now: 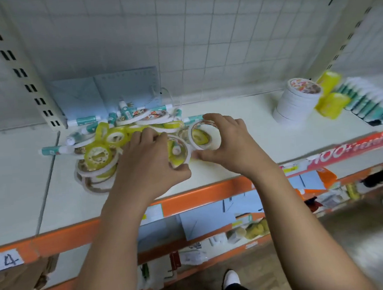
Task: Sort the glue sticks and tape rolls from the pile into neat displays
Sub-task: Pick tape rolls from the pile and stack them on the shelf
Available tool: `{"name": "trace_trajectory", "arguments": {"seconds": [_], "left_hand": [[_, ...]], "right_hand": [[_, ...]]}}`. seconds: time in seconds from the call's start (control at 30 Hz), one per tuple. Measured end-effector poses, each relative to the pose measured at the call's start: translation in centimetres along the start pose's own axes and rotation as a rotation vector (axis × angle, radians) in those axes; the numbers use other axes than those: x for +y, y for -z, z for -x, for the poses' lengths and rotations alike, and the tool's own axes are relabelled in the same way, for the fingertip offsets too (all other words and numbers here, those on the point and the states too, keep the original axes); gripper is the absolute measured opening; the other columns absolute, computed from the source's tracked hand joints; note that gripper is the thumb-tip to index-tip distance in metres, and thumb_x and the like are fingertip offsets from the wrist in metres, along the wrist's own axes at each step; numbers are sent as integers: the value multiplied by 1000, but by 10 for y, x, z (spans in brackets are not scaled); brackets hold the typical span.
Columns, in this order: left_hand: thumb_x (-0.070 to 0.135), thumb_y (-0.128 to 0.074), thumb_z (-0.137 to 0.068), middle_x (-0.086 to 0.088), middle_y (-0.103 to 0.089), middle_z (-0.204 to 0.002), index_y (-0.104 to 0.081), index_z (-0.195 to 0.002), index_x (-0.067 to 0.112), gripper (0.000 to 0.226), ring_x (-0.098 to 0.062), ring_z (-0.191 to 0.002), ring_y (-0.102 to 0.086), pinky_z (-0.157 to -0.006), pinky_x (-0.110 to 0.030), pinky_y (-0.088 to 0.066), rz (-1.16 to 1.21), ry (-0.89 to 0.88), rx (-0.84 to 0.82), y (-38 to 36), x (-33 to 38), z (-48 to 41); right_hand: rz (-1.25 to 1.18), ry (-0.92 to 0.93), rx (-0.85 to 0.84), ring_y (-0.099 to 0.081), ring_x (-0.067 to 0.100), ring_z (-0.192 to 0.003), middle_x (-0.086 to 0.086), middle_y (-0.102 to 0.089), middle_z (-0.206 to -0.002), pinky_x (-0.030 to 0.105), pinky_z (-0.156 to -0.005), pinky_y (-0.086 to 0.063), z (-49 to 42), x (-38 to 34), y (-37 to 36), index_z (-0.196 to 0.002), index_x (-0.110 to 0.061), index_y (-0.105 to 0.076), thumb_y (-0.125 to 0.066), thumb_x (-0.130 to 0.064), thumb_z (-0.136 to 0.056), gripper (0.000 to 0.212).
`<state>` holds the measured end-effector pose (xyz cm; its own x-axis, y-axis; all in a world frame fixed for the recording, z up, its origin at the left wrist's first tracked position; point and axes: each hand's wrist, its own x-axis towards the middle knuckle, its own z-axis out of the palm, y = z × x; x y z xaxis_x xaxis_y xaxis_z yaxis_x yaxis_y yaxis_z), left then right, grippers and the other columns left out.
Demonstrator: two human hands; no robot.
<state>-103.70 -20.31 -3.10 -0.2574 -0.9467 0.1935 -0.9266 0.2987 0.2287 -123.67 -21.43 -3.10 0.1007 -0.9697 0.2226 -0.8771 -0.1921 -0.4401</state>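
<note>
One roll (pixel 211 139) seemingly inside right grip (pixel 231 147)

Heaped tape rolls (pixel 97 154) and glue sticks (pixel 83 121); white stack (pixel 296 105) upright.

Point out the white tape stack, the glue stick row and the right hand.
white tape stack (pixel 294 106): head view, its side wall.
glue stick row (pixel 360 106): head view, green bodies.
right hand (pixel 229 142): head view, back of hand.

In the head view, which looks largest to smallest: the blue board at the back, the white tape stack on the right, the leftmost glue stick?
1. Blue board
2. White tape stack
3. Leftmost glue stick
The board stands farthest back yet looks largest, so the order seems safe.
</note>
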Motion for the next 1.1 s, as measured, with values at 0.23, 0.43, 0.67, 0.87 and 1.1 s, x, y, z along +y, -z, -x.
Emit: {"name": "trace_trajectory", "arguments": {"seconds": [0.23,0.43,0.67,0.87,1.1], "left_hand": [[62,-60,-70,0,-47,-124,-51,-131,16,77,-24,-116,-41,-95,-38,-41,72,-132,-30,-32,71,-43],[63,-64,-73,2,-46,-127,-48,-137,19,80,-21,-117,-40,-95,-34,-39,148,-166,-45,-66,146,-83],[64,-63,-76,6,-43,-134,-44,-141,22,79,-18,-124,-37,-93,-32,-40,171,-106,-94,-105,224,-112],[60,-65,-74,5,-43,-135,-47,-137,23,75,-18,-124,-37,-94,-32,-39,176,-7,-88,-122,258,-118],[59,-66,-71,3,-46,-132,-50,-134,24,74,-19,-119,-39,-91,-32,-40,180,52,-71,-126,273,-125]], "right_hand": [[46,-173,58,-40,22,-120,2,-54,-132,32,-102,-31,17,78,37,-135,-21,-49,-78,-56,-68,81],[94,-257,10,-45,25,-123,1,-54,-131,33,-103,-31,20,167,65,-134,-25,-49,-73,-68,-67,83],[159,-268,-96,-43,29,-122,5,-53,-131,36,-103,-32,20,255,93,-134,-24,-49,-72,-70,-66,86],[81,-192,-185,-41,27,-122,2,-51,-131,35,-103,-34,11,287,97,-137,-24,-46,-78,-63,-63,90],[37,-70,-261,-38,24,-118,1,-47,-127,34,-97,-36,-4,303,100,-134,-26,-45,-80,-65,-58,93]]}}
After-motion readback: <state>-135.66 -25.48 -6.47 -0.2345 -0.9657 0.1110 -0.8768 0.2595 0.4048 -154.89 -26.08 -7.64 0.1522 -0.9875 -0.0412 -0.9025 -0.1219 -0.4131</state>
